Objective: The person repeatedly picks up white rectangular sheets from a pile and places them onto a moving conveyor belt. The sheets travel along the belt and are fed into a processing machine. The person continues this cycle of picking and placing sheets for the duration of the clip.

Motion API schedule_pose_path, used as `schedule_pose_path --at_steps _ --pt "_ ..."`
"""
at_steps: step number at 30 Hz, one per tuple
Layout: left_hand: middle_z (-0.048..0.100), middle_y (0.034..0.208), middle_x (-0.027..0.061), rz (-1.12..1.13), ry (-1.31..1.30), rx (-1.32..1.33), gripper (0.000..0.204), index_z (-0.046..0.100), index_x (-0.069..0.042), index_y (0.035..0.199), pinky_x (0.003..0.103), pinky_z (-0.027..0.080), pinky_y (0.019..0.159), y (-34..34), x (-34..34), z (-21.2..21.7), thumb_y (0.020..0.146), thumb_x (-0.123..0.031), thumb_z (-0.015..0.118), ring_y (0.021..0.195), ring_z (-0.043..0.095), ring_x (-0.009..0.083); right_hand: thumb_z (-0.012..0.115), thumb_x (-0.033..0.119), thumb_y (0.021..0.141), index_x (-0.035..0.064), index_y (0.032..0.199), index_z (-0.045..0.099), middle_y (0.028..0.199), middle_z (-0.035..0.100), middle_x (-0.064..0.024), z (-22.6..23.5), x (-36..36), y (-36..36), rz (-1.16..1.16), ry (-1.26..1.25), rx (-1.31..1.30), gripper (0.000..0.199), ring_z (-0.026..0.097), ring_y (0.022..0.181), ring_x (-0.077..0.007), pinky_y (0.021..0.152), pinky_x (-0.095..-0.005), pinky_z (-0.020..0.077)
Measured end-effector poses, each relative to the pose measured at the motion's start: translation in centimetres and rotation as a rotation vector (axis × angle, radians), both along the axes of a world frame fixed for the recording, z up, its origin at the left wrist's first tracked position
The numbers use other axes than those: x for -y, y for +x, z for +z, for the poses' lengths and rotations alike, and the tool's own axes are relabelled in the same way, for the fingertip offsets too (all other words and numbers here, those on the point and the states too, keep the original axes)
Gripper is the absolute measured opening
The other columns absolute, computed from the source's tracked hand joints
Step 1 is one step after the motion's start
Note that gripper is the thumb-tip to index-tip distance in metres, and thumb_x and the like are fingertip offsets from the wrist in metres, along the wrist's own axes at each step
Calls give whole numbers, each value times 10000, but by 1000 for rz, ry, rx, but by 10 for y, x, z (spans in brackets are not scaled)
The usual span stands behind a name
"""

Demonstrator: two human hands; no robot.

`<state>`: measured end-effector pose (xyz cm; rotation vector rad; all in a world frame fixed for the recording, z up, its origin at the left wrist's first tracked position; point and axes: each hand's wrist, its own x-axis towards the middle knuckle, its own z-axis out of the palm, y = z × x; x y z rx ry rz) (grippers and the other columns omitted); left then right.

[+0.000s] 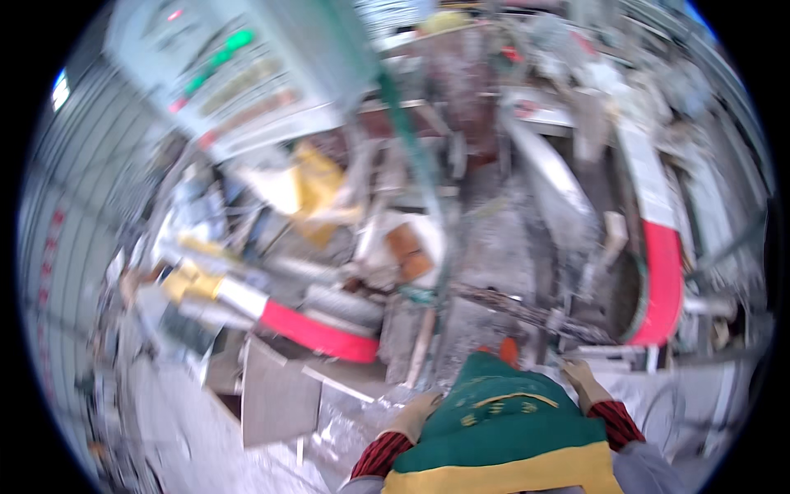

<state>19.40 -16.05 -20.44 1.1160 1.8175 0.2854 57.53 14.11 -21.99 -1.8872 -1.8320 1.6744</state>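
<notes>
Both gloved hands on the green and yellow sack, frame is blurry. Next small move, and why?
Probably hold and firm the grip before shifting it. The left hand and right hand sit at opposite sides of the green and yellow sack, the view is motion-blurred, and grey rubble crowds the space ahead.

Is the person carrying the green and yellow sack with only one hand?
No: the left hand and the right hand both rest against the top of the green and yellow sack, one on each side.

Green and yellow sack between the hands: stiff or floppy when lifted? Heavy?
The green and yellow sack bulges rounded, so probably full and heavy. Its fabric looks soft; likely sags. The left hand and right hand flank it; gloves should aid grip.
</notes>
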Motion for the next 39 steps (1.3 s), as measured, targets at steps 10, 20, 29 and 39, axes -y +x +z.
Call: schedule_pose_path --at_steps 10,20,29,39 --pt "640 1173 221 -83 -94 -70 437 615 -49 1190 460 463 933 2 -13 -14 926 -381 509 1119 593 391 557 82 895 27 1320 546 882 689 -166 -13 -10 0 -132 -188 -140 428 665 655 -223 553 -329 535" --pt "659 1132 224 -28 -37 -41 439 651 -75 1156 467 479 876 0 -4 -32 900 -408 521 1068 620 400 562 72 892 25 1329 532 869 672 -161 1 -3 -4 -200 -249 -174 440 626 633 -193 530 -305 518" --pt "652 1154 205 -108 -87 -68 404 618 -78 1192 470 475 910 -2 -12 -21 929 -370 522 1088 610 387 557 66 909 26 1334 533 840 666 -155 5 -5 -2 -206 -242 -165 427 599 607 -176 512 -294 493" --pt "636 1194 210 0 40 0 416 619 -92 1215 479 462 938 6 -19 78 932 -376 505 1124 587 402 596 229 816 82 1326 583 865 724 -153 -26 -5 8 158 -15 172 532 692 674 -227 644 -369 572"
